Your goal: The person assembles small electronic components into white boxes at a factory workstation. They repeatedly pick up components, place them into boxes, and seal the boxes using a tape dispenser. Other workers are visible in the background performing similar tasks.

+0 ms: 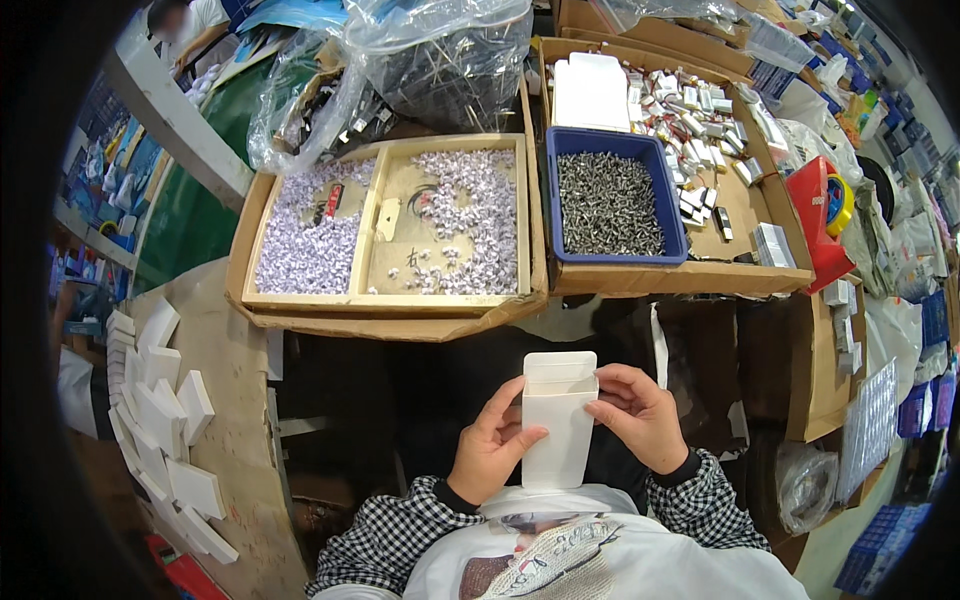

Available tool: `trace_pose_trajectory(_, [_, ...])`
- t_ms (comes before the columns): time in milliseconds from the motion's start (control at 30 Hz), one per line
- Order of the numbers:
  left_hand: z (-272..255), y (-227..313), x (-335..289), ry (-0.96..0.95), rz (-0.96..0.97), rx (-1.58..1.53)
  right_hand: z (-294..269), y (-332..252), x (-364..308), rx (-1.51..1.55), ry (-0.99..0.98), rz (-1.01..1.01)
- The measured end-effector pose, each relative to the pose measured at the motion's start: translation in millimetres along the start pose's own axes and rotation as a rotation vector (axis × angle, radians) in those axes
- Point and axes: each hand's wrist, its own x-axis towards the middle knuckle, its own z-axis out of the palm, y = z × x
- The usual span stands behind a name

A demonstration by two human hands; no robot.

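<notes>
A small white cardboard box (556, 440) is held upright in front of my chest, its top flap raised at the far end. My left hand (490, 445) grips its left edge, thumb lying across the front face. On the opposite side, my right hand (640, 418) pinches the upper right edge near the flap, with thumb and fingers closed on it. Whether anything is inside the box cannot be seen.
Ahead stands a wooden tray (400, 300) of small white parts. Right of it, a blue bin (620, 258) of metal pieces sits in a cardboard carton (700, 280) with small battery-like packs. Several white boxes (195, 488) lie on the left table (240, 400).
</notes>
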Motion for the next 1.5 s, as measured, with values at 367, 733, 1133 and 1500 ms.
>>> trace_pose_trajectory(367, [-13,18,-7,-0.064,-0.016,0.233,-10,2,0,-0.047,-0.252,-0.015])
trace_pose_trajectory(733, [-13,30,5,-0.095,-0.07,-0.103,-6,-5,1,0.092,-0.32,0.072])
trace_pose_trajectory(1133, [-6,27,-2,-0.241,0.045,0.102,-18,-32,21,-0.329,-0.511,-0.1])
trace_pose_trajectory(1500, [15,23,7,-0.074,-0.011,0.33,-1,-52,37,-0.736,-0.364,-0.316])
